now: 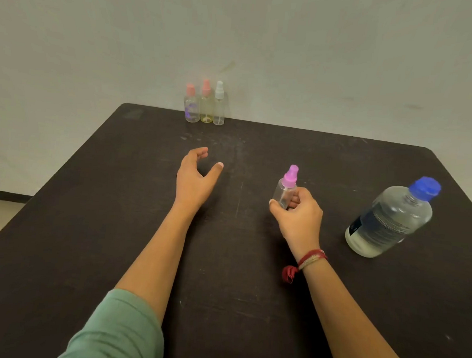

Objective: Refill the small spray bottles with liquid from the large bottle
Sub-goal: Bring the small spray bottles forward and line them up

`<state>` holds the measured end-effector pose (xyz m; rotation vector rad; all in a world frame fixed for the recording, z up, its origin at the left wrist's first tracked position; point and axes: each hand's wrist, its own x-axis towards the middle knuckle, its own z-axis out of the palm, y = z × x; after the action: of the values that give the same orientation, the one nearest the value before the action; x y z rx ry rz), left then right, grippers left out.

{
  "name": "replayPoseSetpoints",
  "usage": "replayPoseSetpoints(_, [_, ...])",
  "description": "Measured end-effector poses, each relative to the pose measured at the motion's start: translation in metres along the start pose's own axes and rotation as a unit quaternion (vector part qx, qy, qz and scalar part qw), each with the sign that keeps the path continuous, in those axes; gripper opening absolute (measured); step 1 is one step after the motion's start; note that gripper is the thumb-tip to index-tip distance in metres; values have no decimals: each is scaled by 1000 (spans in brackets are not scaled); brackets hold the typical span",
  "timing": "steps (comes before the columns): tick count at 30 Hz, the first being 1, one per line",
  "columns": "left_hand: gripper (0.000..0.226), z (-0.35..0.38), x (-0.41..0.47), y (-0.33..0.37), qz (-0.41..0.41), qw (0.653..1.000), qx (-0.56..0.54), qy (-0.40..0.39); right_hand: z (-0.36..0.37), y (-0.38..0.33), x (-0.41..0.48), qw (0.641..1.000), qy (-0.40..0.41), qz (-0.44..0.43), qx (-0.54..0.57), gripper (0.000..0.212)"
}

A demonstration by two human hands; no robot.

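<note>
Grips a spray bottle (284,189) low on its clear body with right fingers (294,201) curled round it, thumb across the near side. Bottle upright, purple pump cap (291,175) on, apparently empty. Right hand (301,216) at mid-table (97,238); cannot tell whether the bottle base touches the top.

Holds nothing in left fingers (202,152): loosely curved, thumb set wide. Left hand (193,179) low over the table, left of the held bottle and well apart from it.

Step in hand, by judgement: uncapping before the pour.
- Keep the right grip low and firm, without squeezing; thin plastic, likely to flex.
- Bring the left hand across, pinch the purple collar rather than the nozzle, and twist.
- Lift the pump straight up to clear any dip tube.
- Keep the body upright; narrow neck, so pour slowly.

Count:
- 4 spray bottles: 1 in hand, 3 in a tight row (206,107) at the far table edge by the wall (296,42); 2 pink caps, 1 white.
- 1 big bottle (389,222), blue cap (425,188) on, clear liquid inside, standing near the right hand on its right.
- 2 hands.
- 1 red thread band (312,258) on the right wrist.
</note>
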<state>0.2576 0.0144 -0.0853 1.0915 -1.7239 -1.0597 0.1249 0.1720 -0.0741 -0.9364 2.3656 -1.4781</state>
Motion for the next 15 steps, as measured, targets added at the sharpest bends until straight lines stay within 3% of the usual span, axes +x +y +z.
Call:
replayPoseSetpoints(7, [46, -1, 1, -1, -5, 1000, -11, -1, -8, 3, -13, 1000, -1, 6, 21, 37])
replayPoseSetpoints(11, [47, 0, 1, -1, -4, 1000, -19, 2, -17, 1, -26, 998, 16, 39, 40, 71])
replayPoseSetpoints(13, [48, 0, 2, -2, -5, 1000, -28, 4, -22, -11, -48, 994, 100, -23, 48, 75])
replayPoseSetpoints(15, [48, 0, 3, -2, -11, 999, -46, 10, -18, -29, -75, 979, 138, -138, 64, 63])
